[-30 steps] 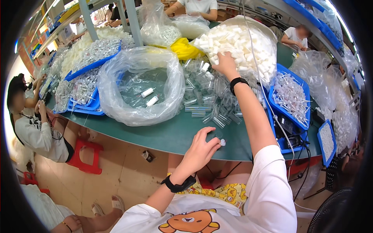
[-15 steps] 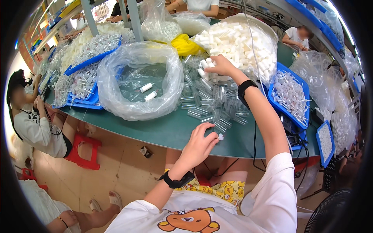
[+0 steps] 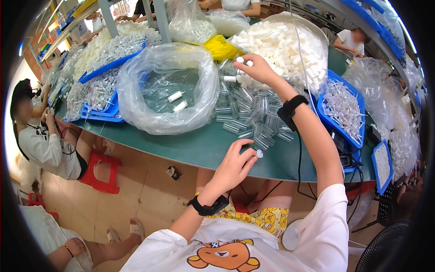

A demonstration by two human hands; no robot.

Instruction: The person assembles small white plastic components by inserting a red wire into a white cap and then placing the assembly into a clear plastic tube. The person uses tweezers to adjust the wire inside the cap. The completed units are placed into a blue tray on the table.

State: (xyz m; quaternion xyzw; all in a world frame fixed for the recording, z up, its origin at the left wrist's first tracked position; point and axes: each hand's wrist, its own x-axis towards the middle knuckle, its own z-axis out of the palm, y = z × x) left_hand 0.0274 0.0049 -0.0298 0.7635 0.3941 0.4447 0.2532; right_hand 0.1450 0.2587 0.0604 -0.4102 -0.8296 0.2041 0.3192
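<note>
Near the front edge of the green table, my left hand (image 3: pixel 232 167) pinches a small translucent white cap (image 3: pixel 259 153) between thumb and fingertips. My right hand (image 3: pixel 260 70) reaches out to the near edge of the white cylinder heap (image 3: pixel 281 45). Its fingers are closed on small white cylinders (image 3: pixel 240 60), partly covered by the hand. Another white cylinder (image 3: pixel 229 79) lies just below those fingertips. Between my hands, clear plastic tubes (image 3: pixel 260 109) are strewn in a loose pile.
Left of the tubes, a rolled-open clear bag (image 3: pixel 165 127) holds two assembled white pieces (image 3: pixel 180 106). Blue trays of small stemmed parts stand at left (image 3: pixel 102 115) and right (image 3: pixel 343 109). A thin cable (image 3: pixel 299 50) hangs near my right arm. Co-workers sit around.
My right hand has drawn slightly up from the cylinders with some in its fingers; one now lies apart below it. My left hand has raised the cap slightly. The view has shifted a little.
</note>
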